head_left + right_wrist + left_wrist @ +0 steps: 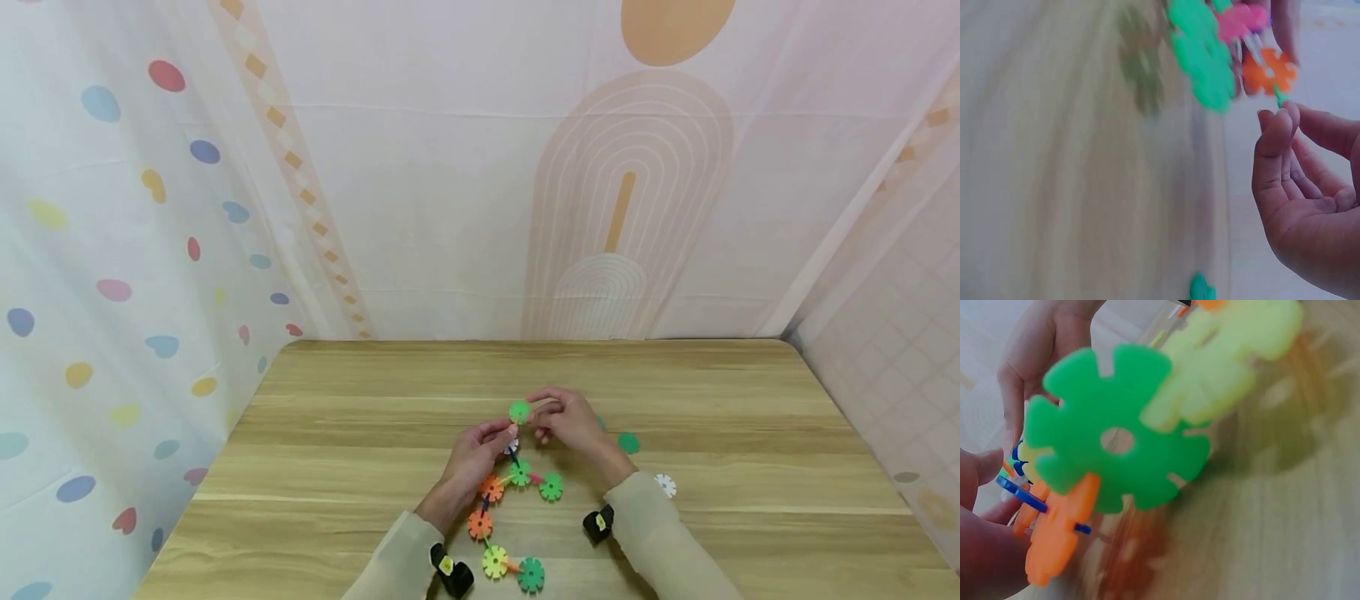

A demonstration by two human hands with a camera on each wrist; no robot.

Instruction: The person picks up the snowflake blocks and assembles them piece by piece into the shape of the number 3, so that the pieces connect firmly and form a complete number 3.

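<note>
A chain of slotted plastic discs (495, 517) in green, orange and yellow-green hangs from my hands down to the table. My left hand (504, 433) pinches its upper end near a blue and white piece. My right hand (542, 412) pinches a green disc (519, 411) at the top of the chain. In the left wrist view a big green disc (1116, 440) fills the frame, with a yellow-green disc (1229, 362) and an orange disc (1054, 531) slotted to it. The right wrist view shows my fingertips (1279, 119) on a thin green edge below an orange disc (1269, 72).
The wooden table (337, 433) has a loose green disc (628, 442) and a white disc (664, 484) to the right of my right hand. Another green piece (601, 422) peeks out behind that hand. Patterned cloth walls stand behind and at both sides.
</note>
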